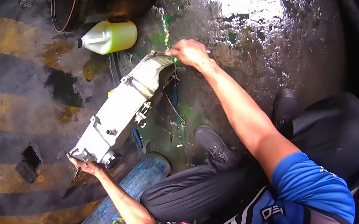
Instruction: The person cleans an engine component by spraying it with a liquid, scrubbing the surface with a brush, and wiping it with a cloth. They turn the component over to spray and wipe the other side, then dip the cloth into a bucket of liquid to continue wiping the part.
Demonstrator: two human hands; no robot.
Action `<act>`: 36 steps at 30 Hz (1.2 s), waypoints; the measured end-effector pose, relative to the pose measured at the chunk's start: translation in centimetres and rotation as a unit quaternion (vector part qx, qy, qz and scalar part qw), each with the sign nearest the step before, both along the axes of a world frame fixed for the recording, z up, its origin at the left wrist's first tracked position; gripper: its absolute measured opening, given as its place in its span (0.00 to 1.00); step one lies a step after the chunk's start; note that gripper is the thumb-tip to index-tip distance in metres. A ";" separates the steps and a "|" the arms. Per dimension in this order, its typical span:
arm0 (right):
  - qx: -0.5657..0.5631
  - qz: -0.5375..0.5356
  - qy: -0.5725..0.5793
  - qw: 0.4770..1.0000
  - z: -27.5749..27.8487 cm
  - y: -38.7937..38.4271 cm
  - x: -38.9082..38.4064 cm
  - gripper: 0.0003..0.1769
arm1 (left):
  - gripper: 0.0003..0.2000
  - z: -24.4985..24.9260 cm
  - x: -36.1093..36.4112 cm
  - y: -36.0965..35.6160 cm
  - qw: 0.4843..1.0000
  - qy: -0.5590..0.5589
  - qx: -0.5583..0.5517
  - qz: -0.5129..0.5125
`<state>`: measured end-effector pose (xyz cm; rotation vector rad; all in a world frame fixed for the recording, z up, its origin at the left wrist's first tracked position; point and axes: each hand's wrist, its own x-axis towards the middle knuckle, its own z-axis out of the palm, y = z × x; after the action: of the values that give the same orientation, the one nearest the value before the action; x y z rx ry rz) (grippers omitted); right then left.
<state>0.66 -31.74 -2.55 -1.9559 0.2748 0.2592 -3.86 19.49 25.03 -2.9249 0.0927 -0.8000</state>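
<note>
A long, pale metal housing (111,109) with brackets and a short pipe stub slants across the middle of the view, above the floor. At its lower left end my left hand (86,165) is closed on the edge. The fingers of my right hand (187,53) grip the upper right end of the same housing. Blue-handled tools (174,93) lie on the floor just right of it, partly covered.
Above the housing, a jug of yellow-green liquid (118,36) lies on its side beside a dark drum (115,1). A blue gas cylinder (115,206) lies at lower left. The wet floor has yellow stripes and a small square hole (31,157) at left.
</note>
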 end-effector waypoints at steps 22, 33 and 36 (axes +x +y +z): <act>0.046 0.022 0.075 0.996 5.4 -0.1 -1.2 0.19 | 0.27 -0.2 0.6 1.1 0.998 0.002 -0.052 0.039; 0.122 -0.031 0.052 0.991 2.8 0.2 -0.9 0.23 | 0.26 0.0 1.1 -1.1 0.999 -0.010 -0.040 0.014; 0.107 -0.113 0.065 0.986 -1.4 1.9 -3.6 0.23 | 0.31 1.2 1.5 -11.5 0.911 -0.007 -0.381 0.159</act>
<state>-2.91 -29.88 -3.96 -1.6813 0.5290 0.2575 -2.38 7.96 26.21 -3.4656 -0.8700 -0.9620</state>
